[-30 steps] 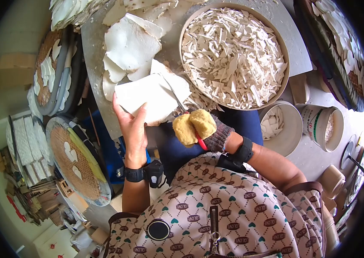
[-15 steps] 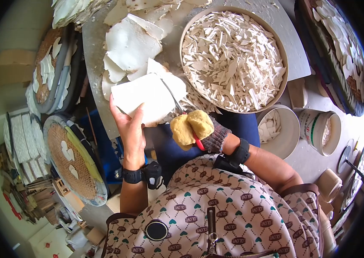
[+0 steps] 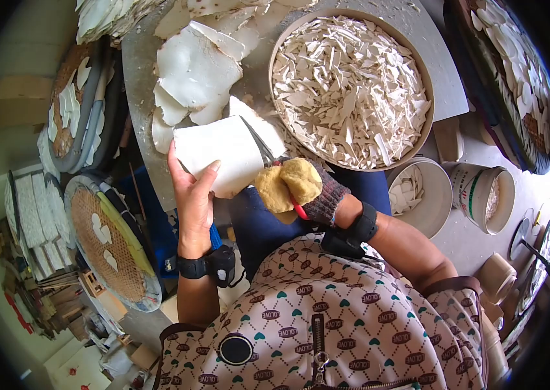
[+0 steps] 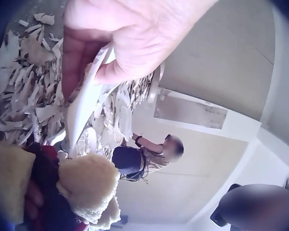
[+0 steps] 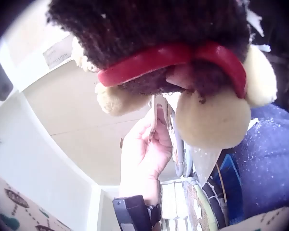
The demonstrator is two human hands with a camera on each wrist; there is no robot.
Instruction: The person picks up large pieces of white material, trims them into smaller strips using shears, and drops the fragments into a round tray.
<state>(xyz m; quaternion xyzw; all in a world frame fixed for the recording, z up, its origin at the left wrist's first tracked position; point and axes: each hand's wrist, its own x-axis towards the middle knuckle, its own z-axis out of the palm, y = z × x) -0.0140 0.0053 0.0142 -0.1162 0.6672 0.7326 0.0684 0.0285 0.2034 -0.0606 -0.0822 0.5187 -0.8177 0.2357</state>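
Observation:
A white sheet with a straight left side point(image 3: 213, 153) is pinched at its near left edge by the left hand point(image 3: 194, 205), thumb on top; the left wrist view shows the sheet point(image 4: 84, 108) edge-on between thumb and fingers. The right hand, in a dark knitted glove point(image 3: 327, 200) with yellow foam pads point(image 3: 297, 182), grips red-handled scissors. Their grey blades point(image 3: 259, 140) lie at the sheet's right edge. In the right wrist view the red handles point(image 5: 144, 62) loop around the gloved fingers. Much of the right hand is hidden by foam.
A round tray point(image 3: 432, 97) heaped with white strips stands on the grey table point(image 3: 447, 78). Larger irregular sheets point(image 3: 197, 65) lie at the left. Two buckets point(image 3: 440, 214) stand at the right, a round woven tray point(image 3: 102, 240) at the left. Another person point(image 4: 151, 156) appears in the left wrist view.
The held sheet has turned slightly and its right side looks trimmed narrower, with a separate white piece beyond the blades. The right hand has shifted slightly left and up.

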